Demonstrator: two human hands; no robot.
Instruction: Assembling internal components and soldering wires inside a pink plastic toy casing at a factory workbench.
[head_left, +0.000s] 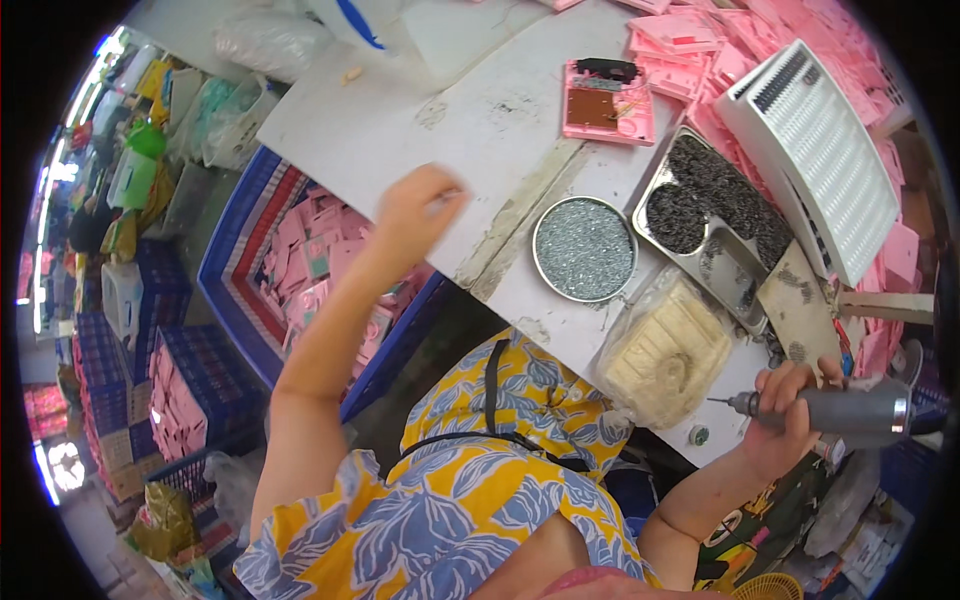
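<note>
No writing — label, number or sign — is legible

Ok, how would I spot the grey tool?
Find the white table, then, by its near right edge, the person's right hand gripping the tool. It is a grey cylinder narrowing to a thin tip, unlike the cream plastic-wrapped block nearby.

Bright strips, perhaps windows, glow left of a white table.

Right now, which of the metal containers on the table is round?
The tin full of silvery parts, left of the metal tray. Its rim is circular; the tray has straight sides and holds dark parts.
</note>
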